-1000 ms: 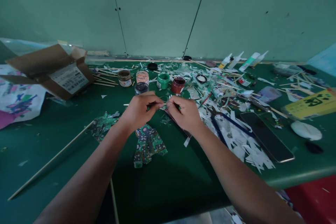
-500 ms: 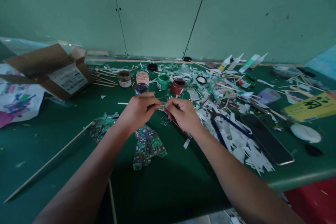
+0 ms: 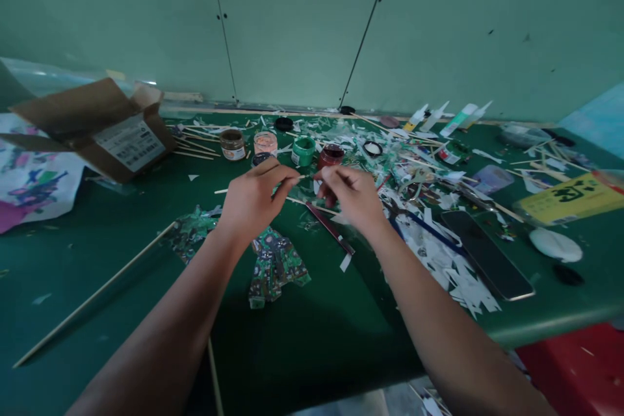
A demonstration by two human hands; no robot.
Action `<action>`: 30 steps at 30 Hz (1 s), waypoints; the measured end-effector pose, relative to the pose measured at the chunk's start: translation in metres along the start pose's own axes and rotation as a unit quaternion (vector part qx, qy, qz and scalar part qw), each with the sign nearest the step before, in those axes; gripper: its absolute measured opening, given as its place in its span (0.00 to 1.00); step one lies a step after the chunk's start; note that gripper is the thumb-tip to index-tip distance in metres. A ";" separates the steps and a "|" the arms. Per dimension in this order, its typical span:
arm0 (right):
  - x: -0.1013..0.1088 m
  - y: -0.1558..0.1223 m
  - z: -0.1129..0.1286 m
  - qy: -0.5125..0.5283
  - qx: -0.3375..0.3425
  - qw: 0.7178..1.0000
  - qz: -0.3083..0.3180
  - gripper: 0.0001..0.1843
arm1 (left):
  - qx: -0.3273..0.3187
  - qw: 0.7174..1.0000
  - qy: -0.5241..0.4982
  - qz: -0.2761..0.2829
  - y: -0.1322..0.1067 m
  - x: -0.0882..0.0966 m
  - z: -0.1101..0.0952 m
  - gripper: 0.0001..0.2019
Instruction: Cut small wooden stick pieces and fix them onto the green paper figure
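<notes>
My left hand (image 3: 258, 194) is closed, thumb and forefinger pinching a thin pale piece, perhaps a bit of stick (image 3: 303, 177), whose end pokes out to the right. A small gap away, my right hand (image 3: 353, 200) has its fingers curled together; what they hold, if anything, I cannot make out. Below the hands a thin wooden stick (image 3: 297, 201) lies across the green table. A dark red narrow tool (image 3: 332, 229) rests under my right hand. Nearer me is a green patterned cut-out figure (image 3: 275, 266), and another green patterned piece (image 3: 191, 233) is partly behind my left wrist.
Open paint jars, including a green one (image 3: 303, 151) and a dark red one (image 3: 331, 156), stand beyond the hands. An open cardboard box (image 3: 121, 136) is at left. White paper scraps (image 3: 446, 273), blue-handled pliers (image 3: 433, 232) and a phone (image 3: 487, 253) lie at right.
My hands have moved apart, opening a gap between their fingertips. The right hand has lifted off the dark red tool, which now lies in fuller view.
</notes>
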State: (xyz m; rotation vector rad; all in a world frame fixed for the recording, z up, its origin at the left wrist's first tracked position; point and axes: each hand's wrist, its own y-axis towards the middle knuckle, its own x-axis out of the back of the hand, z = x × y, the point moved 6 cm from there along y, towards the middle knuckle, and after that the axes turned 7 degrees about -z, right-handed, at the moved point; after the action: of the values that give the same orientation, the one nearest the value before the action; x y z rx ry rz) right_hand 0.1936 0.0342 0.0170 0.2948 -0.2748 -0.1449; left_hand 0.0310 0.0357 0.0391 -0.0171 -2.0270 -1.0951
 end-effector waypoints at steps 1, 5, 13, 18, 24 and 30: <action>0.007 0.002 0.008 -0.014 0.021 0.999 -0.024 0.19 | 0.005 1.000 0.002 -0.005 0.000 0.001 0.001 0.09; 0.039 0.010 0.051 -0.081 0.134 0.983 -0.099 0.14 | 0.008 1.000 -0.018 -0.003 -0.001 -0.001 0.001 0.09; 0.126 0.032 0.065 0.017 0.087 0.986 -0.143 0.20 | -0.004 0.997 -0.074 0.037 -0.006 -0.013 -0.010 0.12; 0.119 -0.006 0.006 -0.415 -0.026 0.909 -0.008 0.28 | 0.018 0.994 -0.099 0.040 -0.005 -0.013 -0.006 0.14; 0.129 -0.076 -0.056 -0.553 -0.220 0.789 0.151 0.57 | 0.010 0.993 -0.111 0.038 -0.006 -0.015 -0.008 0.14; 0.130 -0.073 -0.039 -0.561 -0.202 0.791 0.134 0.53 | 0.004 0.990 -0.125 0.057 -0.008 -0.020 -0.009 0.14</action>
State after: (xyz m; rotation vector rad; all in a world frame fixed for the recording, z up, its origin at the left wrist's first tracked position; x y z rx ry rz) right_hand 0.3208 -0.0482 -0.0091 -0.3085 -1.4530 -0.0784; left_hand 0.0478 0.0312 0.0231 -0.2757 -2.2226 -1.0562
